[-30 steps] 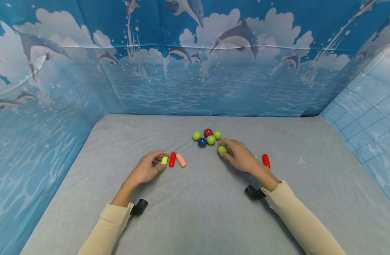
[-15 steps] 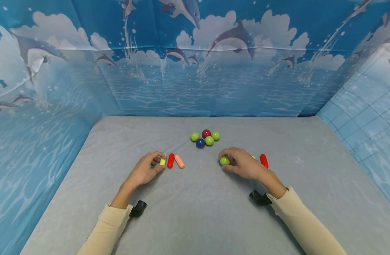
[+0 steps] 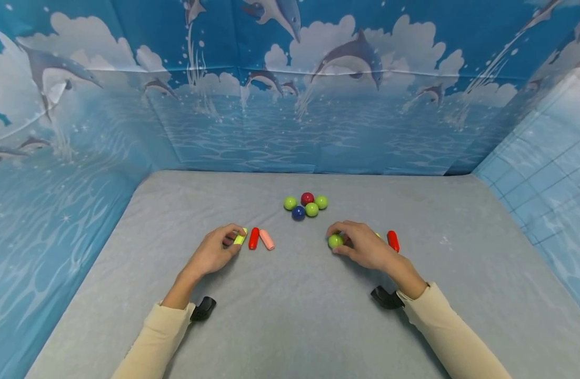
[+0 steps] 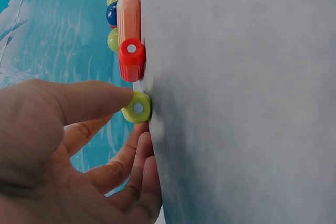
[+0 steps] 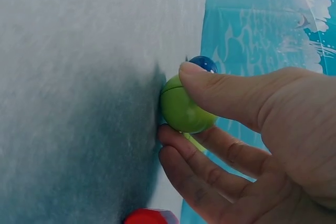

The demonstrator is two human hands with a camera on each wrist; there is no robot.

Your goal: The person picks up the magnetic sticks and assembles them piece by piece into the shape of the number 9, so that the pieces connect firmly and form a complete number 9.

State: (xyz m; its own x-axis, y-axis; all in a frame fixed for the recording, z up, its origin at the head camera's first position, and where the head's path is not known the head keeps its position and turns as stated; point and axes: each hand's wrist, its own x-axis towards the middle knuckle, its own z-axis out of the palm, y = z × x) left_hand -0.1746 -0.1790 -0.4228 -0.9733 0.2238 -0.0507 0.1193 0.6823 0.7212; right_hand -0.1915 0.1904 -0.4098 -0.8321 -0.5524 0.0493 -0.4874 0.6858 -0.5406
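In the head view my left hand (image 3: 214,248) pinches a short yellow-green stick (image 3: 240,239) between thumb and fingers. The left wrist view shows this stick (image 4: 137,107) end-on, with a pale round disc in its end, low over the grey cloth. A red stick (image 3: 254,238) and a pink stick (image 3: 267,239) lie just to its right. My right hand (image 3: 363,245) grips a glossy green ball (image 3: 335,241), thumb on one side and fingers on the other. In the right wrist view a thin seam line crosses the ball (image 5: 186,106), close to the cloth.
Farther back, a red ball (image 3: 307,198), a blue ball (image 3: 298,213) and several green balls (image 3: 311,209) sit clustered. Another red stick (image 3: 393,240) lies right of my right hand, beside a mostly hidden yellow-green piece (image 3: 377,235). A dolphin-print curtain (image 3: 271,131) borders the grey cloth (image 3: 290,316).
My right hand has drawn the green ball away from the cluster, toward me and slightly right. The yellow-green stick in my left hand has shifted slightly left, away from the red one, and tilted.
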